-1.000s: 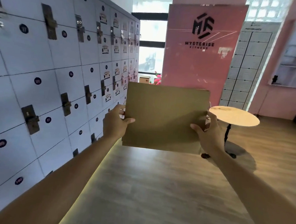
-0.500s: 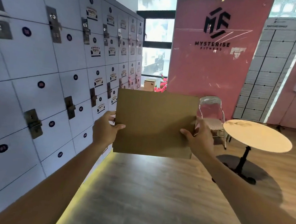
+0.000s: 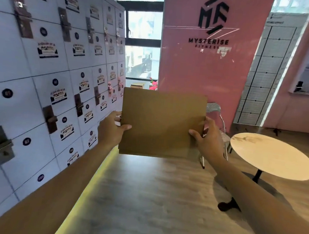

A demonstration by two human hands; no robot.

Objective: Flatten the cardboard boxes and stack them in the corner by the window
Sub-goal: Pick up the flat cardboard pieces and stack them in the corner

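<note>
A flattened brown cardboard box (image 3: 161,123) is held upright in front of me, its broad face toward the camera. My left hand (image 3: 111,129) grips its left edge, thumb on the near face. My right hand (image 3: 209,139) grips the right edge the same way. Far ahead, by the window (image 3: 141,59), a small cardboard box (image 3: 137,85) sits low in the corner, partly hidden behind the held cardboard.
A wall of white lockers (image 3: 39,87) runs along the left. A pink logo panel (image 3: 206,56) stands ahead. A metal chair (image 3: 218,123) and a round white table (image 3: 272,155) stand at the right. Wooden floor (image 3: 151,201) stretches ahead between lockers and table.
I have walked forward along the lockers toward the window; the pink panel, chair and table look nearer. Both hands keep the same hold on the cardboard.
</note>
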